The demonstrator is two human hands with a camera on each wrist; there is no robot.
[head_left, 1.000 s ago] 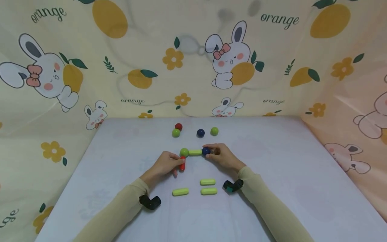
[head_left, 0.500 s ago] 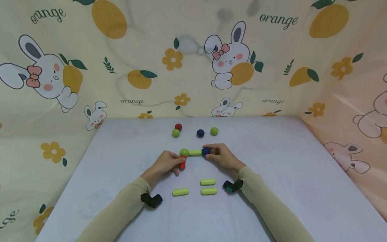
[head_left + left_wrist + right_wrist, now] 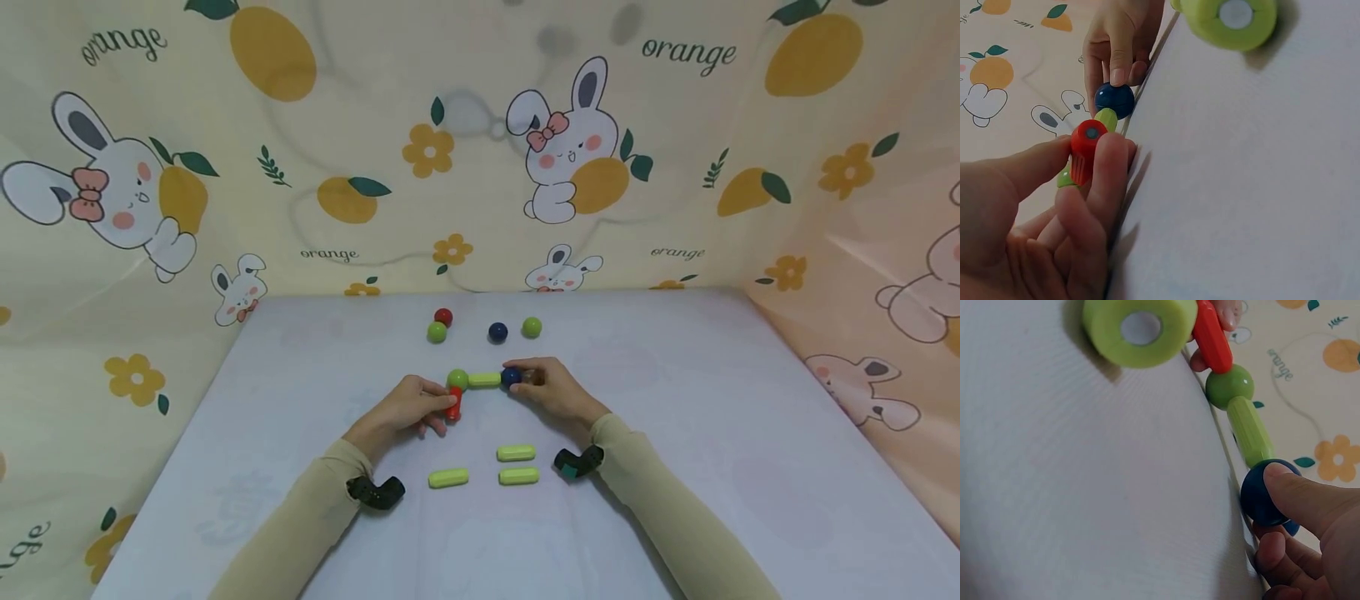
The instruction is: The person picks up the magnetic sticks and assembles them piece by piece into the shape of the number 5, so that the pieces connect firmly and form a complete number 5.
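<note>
My left hand (image 3: pixel 408 406) pinches a red rod (image 3: pixel 454 405) between thumb and fingers. The rod's far end meets a green ball (image 3: pixel 1230 386); in the left wrist view a grey spot shows on its near end. From that ball a light green ribbed rod (image 3: pixel 1249 428) runs right to a dark blue ball (image 3: pixel 1259 499), forming one joined row. My right hand (image 3: pixel 557 390) holds the blue ball with its thumb on top and fingers behind, partly hiding it. Whether the red rod is fixed to the green ball or only touching, I cannot tell.
Several balls lie farther back: a red one (image 3: pixel 443 317), two green ones (image 3: pixel 437 332) and a dark blue one (image 3: pixel 498 332). Nearer me lie three light green rods (image 3: pixel 448 477) on the white tabletop (image 3: pixel 300 500). A patterned cloth (image 3: pixel 480 192) stands behind.
The red rod has tilted slightly and its near end has shifted a little in my left hand's fingers. My right hand and the blue ball have stayed in place.
</note>
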